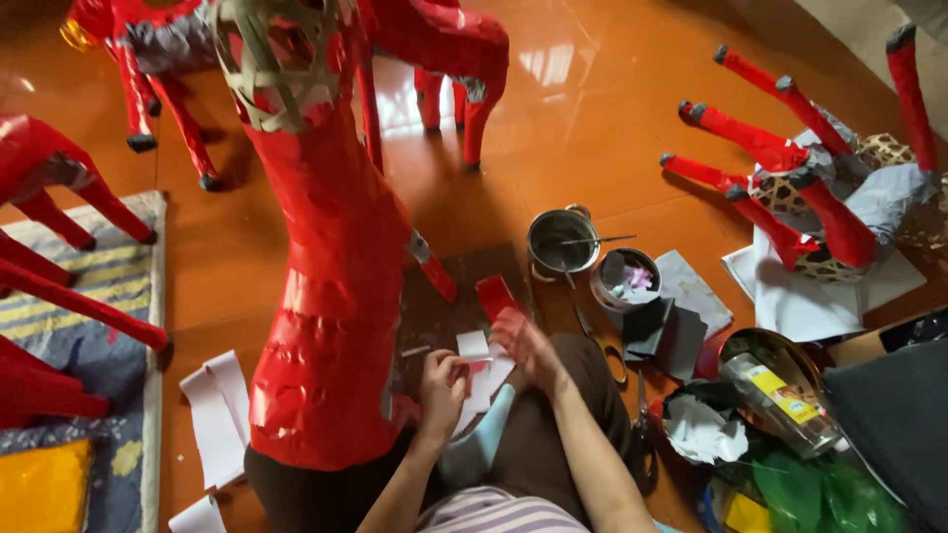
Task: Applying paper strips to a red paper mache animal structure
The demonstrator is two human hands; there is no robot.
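A tall red paper-covered animal figure (331,286) with a woven bamboo frame showing at its top stands right in front of me on the orange floor. My left hand (441,383) pinches a small white paper strip (476,367) beside the figure's base. My right hand (526,341), blurred by motion, touches the same paper and a red paper piece (494,294) lying on a dark board (439,306). My dark trousers fill the lower middle.
A small metal pot (563,240) with a brush and a round tin (624,279) sit ahead right. Scissors (602,350), grey sheets, a glass bottle (780,400) and plastic bags lie right. More red figures stand behind, left and right. White strips (219,415) and a striped mat lie left.
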